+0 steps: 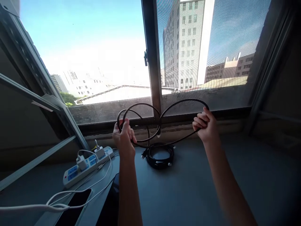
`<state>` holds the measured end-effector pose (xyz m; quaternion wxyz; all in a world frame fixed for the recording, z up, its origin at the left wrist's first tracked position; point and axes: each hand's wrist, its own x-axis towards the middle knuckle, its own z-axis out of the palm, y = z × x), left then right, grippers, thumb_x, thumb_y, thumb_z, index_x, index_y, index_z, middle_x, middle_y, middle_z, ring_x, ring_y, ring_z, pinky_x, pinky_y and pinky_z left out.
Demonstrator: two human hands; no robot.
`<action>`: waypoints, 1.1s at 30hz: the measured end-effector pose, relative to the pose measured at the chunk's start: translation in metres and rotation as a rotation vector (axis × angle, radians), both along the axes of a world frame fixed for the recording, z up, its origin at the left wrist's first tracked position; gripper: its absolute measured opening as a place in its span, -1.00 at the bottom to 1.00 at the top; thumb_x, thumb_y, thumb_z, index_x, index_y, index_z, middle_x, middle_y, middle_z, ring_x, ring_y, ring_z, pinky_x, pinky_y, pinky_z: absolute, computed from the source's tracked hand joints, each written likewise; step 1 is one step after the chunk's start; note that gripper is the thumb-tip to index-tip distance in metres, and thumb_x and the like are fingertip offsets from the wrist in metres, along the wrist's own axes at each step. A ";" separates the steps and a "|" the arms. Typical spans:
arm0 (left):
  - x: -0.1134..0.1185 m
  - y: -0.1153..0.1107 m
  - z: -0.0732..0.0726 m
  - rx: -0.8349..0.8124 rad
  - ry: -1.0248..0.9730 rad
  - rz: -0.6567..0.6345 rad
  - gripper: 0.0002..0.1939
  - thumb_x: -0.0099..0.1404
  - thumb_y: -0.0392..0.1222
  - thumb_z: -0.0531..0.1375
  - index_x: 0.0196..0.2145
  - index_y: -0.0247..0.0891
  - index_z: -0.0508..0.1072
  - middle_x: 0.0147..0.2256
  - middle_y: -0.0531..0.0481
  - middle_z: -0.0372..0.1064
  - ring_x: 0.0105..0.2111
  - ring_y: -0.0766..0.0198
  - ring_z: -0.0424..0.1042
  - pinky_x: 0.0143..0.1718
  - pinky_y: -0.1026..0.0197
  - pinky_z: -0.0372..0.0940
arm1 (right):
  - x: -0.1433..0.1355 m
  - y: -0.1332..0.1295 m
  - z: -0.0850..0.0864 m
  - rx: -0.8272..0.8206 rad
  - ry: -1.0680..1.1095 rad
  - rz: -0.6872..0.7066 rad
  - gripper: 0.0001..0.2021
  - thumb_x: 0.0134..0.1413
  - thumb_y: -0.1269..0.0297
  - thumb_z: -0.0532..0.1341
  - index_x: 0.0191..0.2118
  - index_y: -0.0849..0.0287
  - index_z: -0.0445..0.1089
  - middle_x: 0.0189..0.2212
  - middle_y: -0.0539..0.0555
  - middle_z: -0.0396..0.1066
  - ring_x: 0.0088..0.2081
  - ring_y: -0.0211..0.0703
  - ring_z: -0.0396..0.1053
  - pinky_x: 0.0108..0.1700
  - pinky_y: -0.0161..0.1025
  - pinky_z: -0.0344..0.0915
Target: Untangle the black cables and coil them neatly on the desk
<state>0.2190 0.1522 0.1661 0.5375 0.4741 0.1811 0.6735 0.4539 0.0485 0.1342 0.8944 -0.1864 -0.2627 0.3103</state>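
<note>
A black cable (184, 100) is stretched in loose loops between my two hands, above the table. My left hand (124, 134) is closed on several strands of it, with the thumb on top. On the other side, my right hand (204, 122) grips the cable with curled fingers, and a wide loop arches between the hands. One pale-tipped cable end (158, 133) hangs near the middle. Below lies a bundle of coiled black cables (160, 165) with several connectors showing; a black plug (143, 154) sticks out at its left.
A white power strip (88, 166) with two white chargers stands at the left. White cables (103, 179) run from there past a phone (74, 205) and a dark flat device (109, 202). A metal frame (70, 124) slants at the left; a window (150, 62) is behind the table.
</note>
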 end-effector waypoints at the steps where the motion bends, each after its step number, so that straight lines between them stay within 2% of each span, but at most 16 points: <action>1: -0.002 0.000 0.000 -0.006 0.038 -0.010 -0.82 0.14 -0.19 0.22 -0.39 -0.23 0.25 -0.81 0.32 -0.08 -0.84 0.49 -0.13 -0.85 0.42 -0.14 | 0.001 -0.003 0.001 -0.020 -0.046 0.031 -0.42 -0.17 0.31 0.35 -0.62 0.20 -0.21 -0.73 -0.19 -0.15 -0.75 -0.53 -0.26 -0.75 -0.48 -0.12; 3: -0.005 -0.001 0.001 -0.024 0.134 -0.024 -0.79 0.09 -0.24 0.25 -0.34 -0.22 0.27 -0.82 0.33 -0.08 -0.85 0.50 -0.14 -0.85 0.44 -0.18 | 0.002 -0.010 0.004 -0.088 -0.160 0.114 -0.53 -0.16 0.29 0.32 -0.63 0.20 -0.08 -0.72 -0.19 -0.10 -0.75 -0.54 -0.28 -0.75 -0.48 -0.13; 5: -0.005 -0.006 0.002 -0.025 0.233 -0.064 -0.77 0.08 -0.21 0.26 -0.31 -0.22 0.29 -0.82 0.34 -0.08 -0.86 0.51 -0.16 -0.86 0.44 -0.22 | -0.001 -0.016 0.008 -0.187 -0.284 0.187 -0.63 -0.15 0.19 0.32 -0.61 0.20 0.09 -0.70 -0.18 -0.02 -0.75 -0.56 -0.27 -0.76 -0.47 -0.15; 7: -0.001 -0.013 0.003 0.011 0.301 -0.133 -0.79 0.10 -0.13 0.25 -0.34 -0.21 0.29 -0.81 0.33 -0.10 -0.86 0.52 -0.18 -0.87 0.43 -0.25 | -0.009 -0.021 0.010 -0.318 -0.444 0.185 -0.69 -0.15 0.09 0.32 -0.54 0.22 0.28 -0.69 -0.15 0.07 -0.76 -0.57 -0.19 -0.77 -0.48 -0.17; 9: 0.007 -0.021 0.004 0.049 0.335 -0.171 -0.78 0.14 -0.07 0.23 -0.37 -0.20 0.27 -0.80 0.32 -0.12 -0.85 0.53 -0.20 -0.85 0.43 -0.25 | -0.020 -0.026 0.013 -0.444 -0.674 0.150 -0.70 -0.15 0.08 0.34 -0.44 0.24 0.41 -0.66 -0.10 0.17 -0.73 -0.52 -0.01 -0.75 -0.49 -0.06; 11: 0.015 -0.030 0.003 0.093 0.361 -0.152 -0.78 0.16 -0.04 0.21 -0.37 -0.19 0.27 -0.78 0.31 -0.11 -0.83 0.54 -0.19 -0.83 0.43 -0.25 | -0.035 -0.030 0.017 -0.538 -0.938 0.189 -0.68 -0.13 0.10 0.34 -0.30 0.25 0.48 -0.63 -0.07 0.23 -0.65 -0.43 0.17 -0.68 -0.47 0.13; 12: 0.019 -0.033 0.003 0.116 0.374 -0.136 -0.78 0.16 -0.04 0.21 -0.36 -0.19 0.27 -0.77 0.30 -0.10 -0.82 0.54 -0.17 -0.81 0.43 -0.25 | -0.043 -0.031 0.019 -0.570 -1.056 0.253 -0.65 -0.10 0.09 0.32 -0.24 0.25 0.49 -0.62 -0.06 0.26 -0.62 -0.39 0.23 -0.64 -0.45 0.19; 14: 0.024 -0.039 0.001 0.163 0.391 -0.118 -0.78 0.18 -0.04 0.21 -0.34 -0.17 0.27 -0.76 0.29 -0.09 -0.80 0.53 -0.15 -0.78 0.43 -0.23 | -0.058 -0.034 0.022 -0.641 -1.215 0.380 -0.58 -0.02 0.04 0.27 -0.10 0.23 0.47 -0.58 -0.03 0.32 -0.61 -0.37 0.26 -0.62 -0.43 0.21; 15: 0.026 -0.041 0.001 0.183 0.393 -0.113 -0.79 0.18 -0.04 0.20 -0.33 -0.17 0.27 -0.75 0.28 -0.10 -0.80 0.53 -0.15 -0.77 0.43 -0.23 | -0.065 -0.034 0.023 -0.668 -1.261 0.393 -0.55 -0.01 0.03 0.25 -0.05 0.21 0.45 -0.54 -0.01 0.35 -0.60 -0.37 0.26 -0.61 -0.43 0.19; 17: 0.027 -0.044 0.000 0.212 0.396 -0.106 -0.81 0.20 -0.05 0.19 -0.34 -0.17 0.27 -0.75 0.28 -0.11 -0.79 0.53 -0.16 -0.75 0.43 -0.23 | -0.074 -0.034 0.023 -0.684 -1.319 0.324 -0.57 -0.02 0.03 0.26 -0.07 0.20 0.47 -0.47 0.03 0.41 -0.55 -0.37 0.25 -0.57 -0.42 0.16; 19: 0.026 -0.045 0.000 0.233 0.394 -0.071 -0.83 0.21 -0.06 0.18 -0.35 -0.18 0.28 -0.75 0.27 -0.12 -0.78 0.53 -0.17 -0.75 0.42 -0.23 | -0.076 -0.034 0.023 -0.662 -1.340 0.208 -0.62 -0.02 0.04 0.26 -0.18 0.22 0.53 -0.46 0.05 0.42 -0.51 -0.35 0.23 -0.54 -0.40 0.13; 22: 0.021 -0.044 0.002 0.240 0.394 0.039 -0.84 0.22 -0.07 0.17 -0.35 -0.19 0.29 -0.75 0.26 -0.08 -0.78 0.52 -0.12 -0.76 0.43 -0.19 | -0.066 -0.034 0.022 -0.651 -1.271 0.012 -0.66 -0.01 0.02 0.24 -0.31 0.21 0.56 -0.49 0.05 0.41 -0.47 -0.31 0.23 -0.50 -0.37 0.11; 24: 0.017 -0.041 0.004 0.228 0.421 0.102 -0.85 0.22 -0.09 0.18 -0.34 -0.19 0.31 -0.75 0.24 -0.04 -0.78 0.51 -0.07 -0.76 0.44 -0.13 | -0.055 -0.035 0.021 -0.613 -1.145 -0.196 -0.70 -0.03 0.03 0.27 -0.36 0.17 0.56 -0.50 0.03 0.39 -0.46 -0.30 0.24 -0.47 -0.36 0.13; 28: 0.008 -0.030 0.005 0.201 0.436 0.161 -0.83 0.24 -0.07 0.16 -0.33 -0.21 0.32 -0.75 0.23 -0.01 -0.79 0.51 -0.05 -0.78 0.43 -0.10 | -0.032 -0.028 0.019 -0.449 -0.702 -0.563 -0.75 -0.14 0.04 0.34 -0.43 0.13 0.54 -0.64 -0.05 0.22 -0.57 -0.39 0.08 -0.56 -0.39 0.03; 30: 0.004 -0.025 0.005 0.193 0.411 0.167 -0.83 0.24 -0.06 0.15 -0.30 -0.21 0.34 -0.73 0.23 -0.01 -0.79 0.52 -0.06 -0.79 0.44 -0.09 | -0.024 -0.020 0.016 -0.390 -0.436 -0.652 -0.72 -0.20 0.02 0.36 -0.43 0.14 0.53 -0.68 -0.09 0.08 -0.62 -0.44 -0.06 -0.64 -0.40 -0.10; 33: 0.002 -0.020 0.005 0.176 0.373 0.200 -0.84 0.24 -0.10 0.15 -0.26 -0.21 0.37 -0.72 0.24 -0.01 -0.78 0.52 -0.03 -0.77 0.44 -0.05 | -0.013 -0.010 0.012 -0.300 -0.153 -0.667 -0.65 -0.25 -0.03 0.37 -0.42 0.17 0.49 -0.68 -0.13 -0.06 -0.65 -0.47 -0.18 -0.70 -0.41 -0.23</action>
